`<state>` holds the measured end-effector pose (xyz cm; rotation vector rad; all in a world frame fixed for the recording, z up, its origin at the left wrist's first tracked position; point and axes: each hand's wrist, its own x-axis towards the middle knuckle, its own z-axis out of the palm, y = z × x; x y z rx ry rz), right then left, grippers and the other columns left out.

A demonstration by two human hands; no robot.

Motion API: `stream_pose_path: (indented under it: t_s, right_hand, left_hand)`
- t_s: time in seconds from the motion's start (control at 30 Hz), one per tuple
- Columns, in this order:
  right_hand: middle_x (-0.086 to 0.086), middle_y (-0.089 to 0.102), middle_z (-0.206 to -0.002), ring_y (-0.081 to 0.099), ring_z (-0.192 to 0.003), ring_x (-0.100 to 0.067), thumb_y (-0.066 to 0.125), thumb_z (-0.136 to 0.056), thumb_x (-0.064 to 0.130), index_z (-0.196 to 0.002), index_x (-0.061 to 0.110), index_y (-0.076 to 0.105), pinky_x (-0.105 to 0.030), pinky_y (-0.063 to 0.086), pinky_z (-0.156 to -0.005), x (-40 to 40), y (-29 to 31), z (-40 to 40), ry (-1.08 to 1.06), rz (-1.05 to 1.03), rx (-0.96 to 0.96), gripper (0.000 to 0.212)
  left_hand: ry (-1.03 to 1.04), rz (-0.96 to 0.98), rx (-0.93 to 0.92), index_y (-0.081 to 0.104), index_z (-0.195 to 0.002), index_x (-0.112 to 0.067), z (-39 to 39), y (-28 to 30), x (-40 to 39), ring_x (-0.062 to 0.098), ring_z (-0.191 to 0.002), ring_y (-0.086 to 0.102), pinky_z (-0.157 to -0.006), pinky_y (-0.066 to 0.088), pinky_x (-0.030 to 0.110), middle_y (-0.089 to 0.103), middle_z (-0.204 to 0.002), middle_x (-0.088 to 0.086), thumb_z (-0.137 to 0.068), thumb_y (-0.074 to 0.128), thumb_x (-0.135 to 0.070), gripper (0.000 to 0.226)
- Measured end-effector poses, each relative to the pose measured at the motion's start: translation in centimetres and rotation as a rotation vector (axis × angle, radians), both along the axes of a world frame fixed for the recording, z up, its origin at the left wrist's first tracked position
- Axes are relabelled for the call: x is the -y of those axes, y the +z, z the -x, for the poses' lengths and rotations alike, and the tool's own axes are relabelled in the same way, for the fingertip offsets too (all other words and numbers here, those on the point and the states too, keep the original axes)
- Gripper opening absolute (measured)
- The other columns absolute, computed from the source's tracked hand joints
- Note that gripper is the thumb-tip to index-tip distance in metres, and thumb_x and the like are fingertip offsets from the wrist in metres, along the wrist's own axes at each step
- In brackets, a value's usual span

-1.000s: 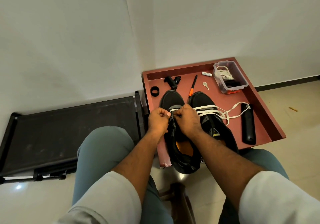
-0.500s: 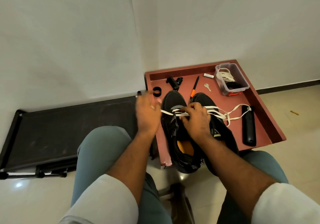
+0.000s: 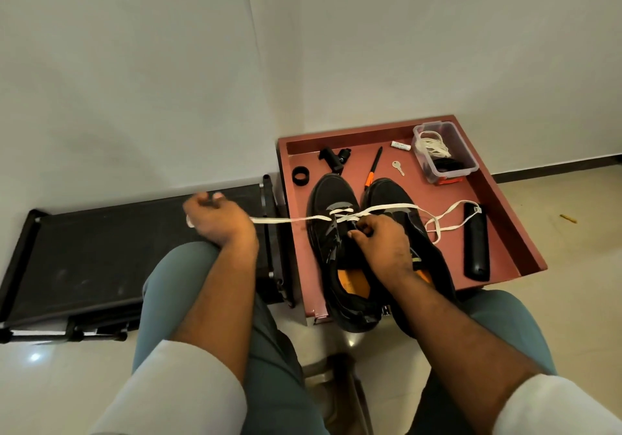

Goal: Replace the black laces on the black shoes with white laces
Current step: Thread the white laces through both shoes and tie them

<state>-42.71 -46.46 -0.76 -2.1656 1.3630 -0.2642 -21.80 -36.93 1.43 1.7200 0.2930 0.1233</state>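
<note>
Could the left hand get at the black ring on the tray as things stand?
Probably not at once: the left hand is pulling the white lace taut, away from the tray. The ring itself lies uncovered near the left shoe.

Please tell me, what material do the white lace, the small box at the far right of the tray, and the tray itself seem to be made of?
White lace: flat woven fabric, matte; it looks like a thin ribbon. Small box: clear plastic, probably; the contents show through its walls. Tray: reddish-brown, smooth, perhaps laminated wood or plastic; the look leaves it open.
</note>
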Motion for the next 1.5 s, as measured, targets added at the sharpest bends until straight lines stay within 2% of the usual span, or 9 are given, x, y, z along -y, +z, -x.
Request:
stream_pose_path:
  t_s: [0.23,0.37,0.53,0.67,0.77,0.93,1.17,1.3,1.5]
  right_hand:
    - [0.001,0.066,-0.097,0.062,-0.091,-0.019,0.07,-0.085,0.033,-0.099,0.018,0.07,-0.035,0.051,-0.083,-0.1,0.0,-0.2,0.003,-0.025,0.005,0.021]
    - [0.001,0.069,-0.093,0.063,-0.087,-0.018,0.07,-0.085,0.031,-0.097,0.017,0.071,-0.029,0.05,-0.079,0.0,0.4,0.0,-0.017,-0.031,0.011,0.018]
    - [0.001,0.068,-0.096,0.064,-0.09,-0.018,0.068,-0.087,0.032,-0.098,0.019,0.071,-0.033,0.052,-0.083,0.3,0.1,0.0,-0.027,-0.033,0.01,0.017]
    - [0.0,0.067,-0.099,0.063,-0.092,-0.019,0.066,-0.088,0.033,-0.101,0.019,0.069,-0.032,0.051,-0.082,-0.1,0.0,-0.1,-0.028,-0.012,-0.018,0.019]
    - [0.001,0.068,-0.098,0.063,-0.092,-0.019,0.066,-0.088,0.033,-0.1,0.02,0.07,-0.034,0.052,-0.082,-0.2,0.1,-0.4,-0.023,-0.013,-0.025,0.018]
    - [0.0,0.069,-0.094,0.064,-0.09,-0.02,0.066,-0.089,0.031,-0.099,0.018,0.07,-0.037,0.054,-0.083,-0.2,0.9,-0.1,-0.03,-0.031,-0.024,0.017]
    - [0.006,0.062,-0.085,0.061,-0.082,-0.013,0.069,-0.086,0.038,-0.108,0.025,0.063,-0.031,0.051,-0.076,0.4,1.6,-0.1,-0.004,-0.222,0.102,0.026]
    - [-0.008,0.065,-0.113,0.061,-0.1,-0.021,0.052,-0.096,0.028,-0.136,0.021,0.051,-0.039,0.049,-0.092,2.8,1.1,-0.6,-0.061,-0.377,0.173,0.04]
    - [-0.006,0.063,-0.074,0.062,-0.075,-0.026,0.06,-0.093,0.024,-0.072,0.013,0.06,-0.033,0.049,-0.069,4.5,1.9,-1.9,0.058,-0.276,-0.133,0.023]
  left_hand:
    - [-1.2,-0.557,-0.04,0.063,-0.109,-0.019,7.8,-2.6,1.8,0.013,-0.09,0.062,-0.072,0.048,0.025,0.065,-0.099,-0.003,-0.094,0.061,-0.027,0.017]
    - [-0.986,-0.365,-0.144,0.064,-0.085,-0.016,7.3,-3.2,2.6,0.023,-0.085,0.063,-0.072,0.05,0.03,0.063,-0.083,0.001,-0.094,0.061,-0.021,0.011]
    - [0.049,0.069,-0.057,0.061,-0.108,0.002,0.9,-0.5,0.9,0.029,-0.092,0.063,-0.071,0.043,0.012,0.063,-0.09,0.008,-0.097,0.055,-0.013,0.02]
    - [-0.549,-0.144,0.147,0.053,-0.128,-0.013,3.7,1.1,1.1,0.004,-0.065,0.054,-0.062,0.046,0.015,0.054,-0.078,-0.011,-0.098,0.053,-0.013,0.03]
    - [-1.094,-0.392,-0.011,0.057,-0.125,-0.019,6.5,-1.6,1.7,0.012,-0.086,0.062,-0.08,0.054,0.032,0.065,-0.096,-0.001,-0.097,0.057,-0.019,0.029]
    - [-1.088,-0.503,-0.063,0.06,-0.082,-0.022,7.8,-3.3,2.3,0.016,-0.075,0.059,-0.067,0.048,0.029,0.062,-0.079,-0.003,-0.094,0.06,-0.019,0.012]
    - [-1.055,-0.487,-0.109,0.06,-0.084,-0.014,5.9,-3.1,1.8,0.013,-0.067,0.053,-0.055,0.037,0.023,0.057,-0.072,-0.004,-0.094,0.061,-0.019,0.011]
    - [-1.146,-0.449,-0.155,0.063,-0.095,-0.016,6.0,-3.6,1.8,0.011,-0.079,0.057,-0.072,0.044,0.024,0.061,-0.085,-0.004,-0.091,0.066,-0.024,0.009]
    - [-1.139,-0.494,-0.111,0.061,-0.077,-0.017,5.9,-3.6,2.0,0.01,-0.064,0.051,-0.057,0.038,0.023,0.055,-0.067,-0.006,-0.092,0.065,-0.019,0.015]
